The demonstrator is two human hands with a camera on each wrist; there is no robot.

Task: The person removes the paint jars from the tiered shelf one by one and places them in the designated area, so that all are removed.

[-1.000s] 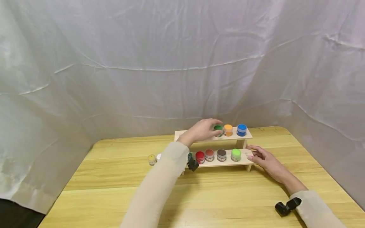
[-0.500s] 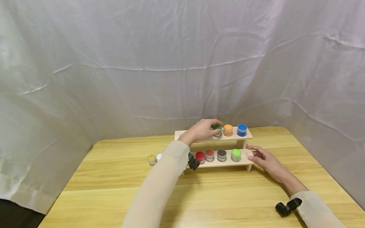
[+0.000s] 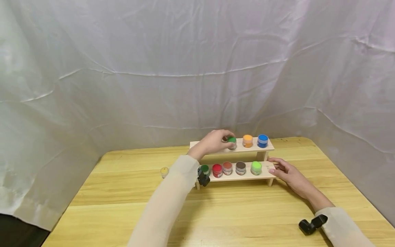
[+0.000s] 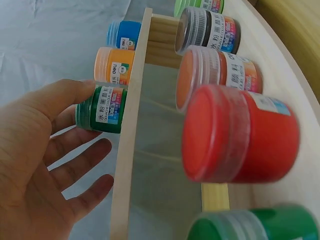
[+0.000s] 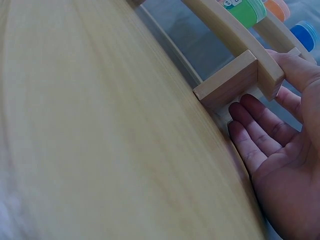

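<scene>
My left hand [image 3: 213,141] pinches the twelve o'clock green jar [image 4: 108,107]. My right hand [image 3: 291,177] grips the rack [image 3: 264,172] at three — my sleeve [image 3: 168,195] hides its eight o'clock corner.

Jars [image 3: 240,168] on both shelves [image 3: 266,172]

- Head view: the left sleeve [image 3: 168,199] leaves the bottom edge; a black wrist camera [image 3: 203,179] partly covers the lower green jar [image 3: 205,168].
- Head view: the left grip [image 3: 213,141] hides part of the upper green jar [image 3: 232,140]; labels [image 3: 219,174] are too small to read.
- Left wrist view: the lower green jar is blurred and cut by the bottom edge, the lime jar [image 4: 202,5] by the top.
- Right wrist view: the right edge cuts off part of the right grip [image 5: 292,172].
</scene>
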